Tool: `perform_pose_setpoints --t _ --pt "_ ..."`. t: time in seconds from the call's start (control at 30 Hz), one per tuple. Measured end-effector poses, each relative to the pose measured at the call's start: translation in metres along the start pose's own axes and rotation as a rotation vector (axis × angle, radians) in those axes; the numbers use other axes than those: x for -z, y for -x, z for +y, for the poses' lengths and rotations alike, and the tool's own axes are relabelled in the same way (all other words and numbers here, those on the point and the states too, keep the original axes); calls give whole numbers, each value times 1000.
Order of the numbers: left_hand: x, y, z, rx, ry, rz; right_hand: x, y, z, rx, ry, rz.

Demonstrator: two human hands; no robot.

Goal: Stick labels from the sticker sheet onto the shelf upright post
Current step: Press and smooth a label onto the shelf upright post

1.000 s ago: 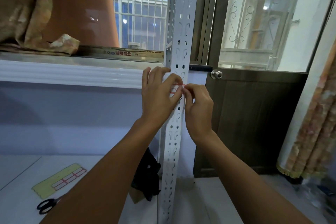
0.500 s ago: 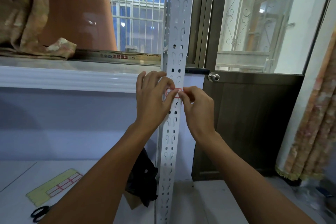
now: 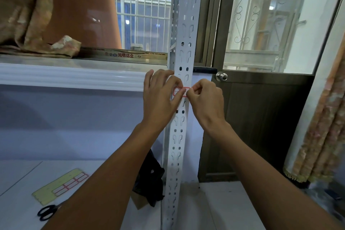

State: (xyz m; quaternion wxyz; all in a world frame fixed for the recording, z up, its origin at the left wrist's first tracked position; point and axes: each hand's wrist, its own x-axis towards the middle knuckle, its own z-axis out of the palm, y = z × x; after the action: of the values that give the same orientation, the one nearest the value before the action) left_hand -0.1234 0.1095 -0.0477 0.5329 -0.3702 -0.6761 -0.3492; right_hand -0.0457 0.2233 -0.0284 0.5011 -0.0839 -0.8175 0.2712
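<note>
Both your hands are on a label against the post.

Since a moment ago your right hand [image 3: 206,101] has drawn slightly rightward, fingers curled, pinching the right end of the red-edged label [image 3: 180,92]; your left hand [image 3: 161,97] lies spread, thumb pressing it onto the white post [image 3: 182,58]. Your thumb hides part of the label. The sticker sheet [image 3: 59,186] lies low left, beside scissors [image 3: 46,212] partly hidden by your forearm.

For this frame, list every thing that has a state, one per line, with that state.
label: on the post face, pressed by both hands
shelf upright post: standing upright
left hand: thumb pressing the label's left end
right hand: fingertips pinching the label's right end
sticker sheet: flat on the floor, some labels left
scissors: closed, on the floor
door: shut
</note>
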Motion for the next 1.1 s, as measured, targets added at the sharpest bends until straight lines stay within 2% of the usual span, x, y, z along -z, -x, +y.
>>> perform_pose_setpoints --t 0.13,0.27,0.53,0.73,0.87,1.0,1.1 --pt "1 0 0 1 -8 -5 -6 3 0 109 102 17" --pt "2 -1 -1 -1 -18 -23 -6 3 4 229 94 15" --pt "2 -1 -1 20 -19 -45 4 -16 23 604 333 -91" --pt "2 -1 -2 24 0 -31 14 -15 42 440 67 -51" --pt "-1 -1 1 57 8 -7 12 -5 45 540 86 -88" --pt "-5 -4 4 86 -5 29 5 -6 38 592 95 -49" --pt "-4 -5 4 77 -24 33 5 -8 36 557 77 -47"
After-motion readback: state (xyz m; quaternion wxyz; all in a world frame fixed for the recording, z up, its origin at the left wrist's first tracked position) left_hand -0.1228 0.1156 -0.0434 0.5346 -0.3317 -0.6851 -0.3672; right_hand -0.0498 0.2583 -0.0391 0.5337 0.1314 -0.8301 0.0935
